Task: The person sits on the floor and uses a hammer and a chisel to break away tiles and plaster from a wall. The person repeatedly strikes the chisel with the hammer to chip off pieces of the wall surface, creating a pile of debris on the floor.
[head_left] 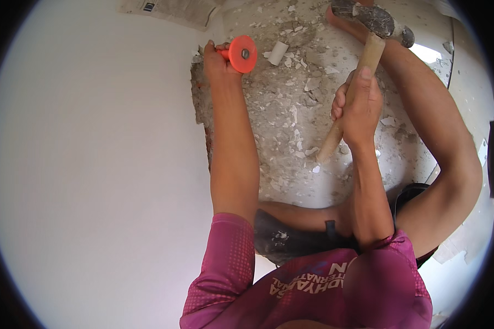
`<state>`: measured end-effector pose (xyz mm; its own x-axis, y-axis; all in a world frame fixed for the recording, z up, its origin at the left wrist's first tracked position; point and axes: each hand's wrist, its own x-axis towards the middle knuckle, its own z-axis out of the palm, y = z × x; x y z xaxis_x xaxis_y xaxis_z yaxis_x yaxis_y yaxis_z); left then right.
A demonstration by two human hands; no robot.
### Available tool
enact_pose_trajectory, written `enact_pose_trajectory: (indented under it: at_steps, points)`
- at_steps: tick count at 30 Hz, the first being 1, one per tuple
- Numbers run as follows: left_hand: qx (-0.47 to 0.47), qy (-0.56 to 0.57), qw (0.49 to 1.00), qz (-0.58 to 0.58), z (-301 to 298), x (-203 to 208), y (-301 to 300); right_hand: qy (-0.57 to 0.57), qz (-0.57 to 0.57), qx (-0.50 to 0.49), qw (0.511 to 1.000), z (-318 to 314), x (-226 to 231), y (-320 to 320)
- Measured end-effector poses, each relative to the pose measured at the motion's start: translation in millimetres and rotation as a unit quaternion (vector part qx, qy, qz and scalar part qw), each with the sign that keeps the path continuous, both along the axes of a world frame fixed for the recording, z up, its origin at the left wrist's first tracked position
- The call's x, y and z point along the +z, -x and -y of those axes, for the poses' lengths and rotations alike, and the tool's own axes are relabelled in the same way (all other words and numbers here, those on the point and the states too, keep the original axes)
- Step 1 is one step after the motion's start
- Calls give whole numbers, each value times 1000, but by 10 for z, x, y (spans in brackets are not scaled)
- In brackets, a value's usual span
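My left hand (pixel 218 61) is wrapped round a chisel (pixel 240 63) with a round orange hand guard. The chisel's grey struck end faces up through the middle of the guard, while its tip is hidden beyond my hand. Close by is the broken edge (pixel 201 98) of the white wall (pixel 99 137), where rough grey and reddish material shows. Off to the right, my right hand (pixel 359 107) grips the wooden handle of a hammer (pixel 373 52). The hammer's dusty metal head is raised at the upper right, apart from the chisel.
Plaster chips and rubble (pixel 291 120) cover the floor between my arms. Among them lies a pale cylindrical piece (pixel 278 53). My bent leg (pixel 439 104) is on the right. A printed paper or sack (pixel 175 11) lies at the top left.
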<state>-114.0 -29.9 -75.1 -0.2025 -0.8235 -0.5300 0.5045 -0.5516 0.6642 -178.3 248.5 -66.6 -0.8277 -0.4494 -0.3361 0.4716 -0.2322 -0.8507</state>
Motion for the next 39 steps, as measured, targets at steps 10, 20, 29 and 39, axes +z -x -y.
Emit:
enact_pose_trajectory:
  at_steps: [10,20,29,39]
  points:
    - [60,-16,998,26,30,-53,23,33,10,-105,994,-55,240,247]
    - [46,-12,999,18,-44,104,105,71,-48,-97,992,-390,555,535]
    - [76,-15,997,-4,80,135,206,69,-56,-127,988,-456,615,620]
    - [42,2,999,-10,476,100,218,-49,-114,125,984,855,7,-331]
